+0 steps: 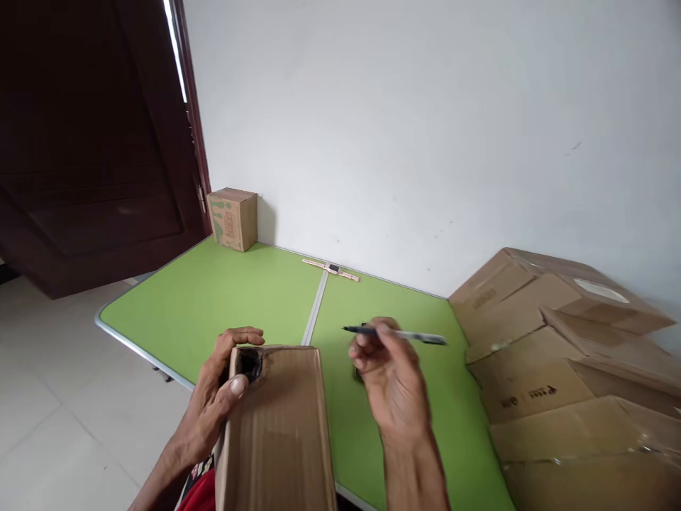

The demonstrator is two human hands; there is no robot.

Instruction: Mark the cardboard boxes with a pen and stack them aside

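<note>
A long brown cardboard box (287, 433) lies at the near edge of the table, with a dark ragged hole (250, 363) near its far left corner and dark marks around it. My left hand (223, 390) grips that corner, its thumb on top beside the hole and its fingers round the far side. Raised to the right of the box, my right hand (394, 369) pinches a pen (420, 336) between thumb and fingers. The pen's dark tip points left. Partly hidden behind my right hand, a small dark object (358, 372) lies on the table; its kind I cannot make out.
The green folding table (175, 312) has a pale centre seam. A watch with a pink strap (333, 269) lies at its back edge by the wall. At the back left stands a small printed carton (234, 220). Several cardboard boxes (532, 383) are heaped on the right. A dark door (96, 142) stands left.
</note>
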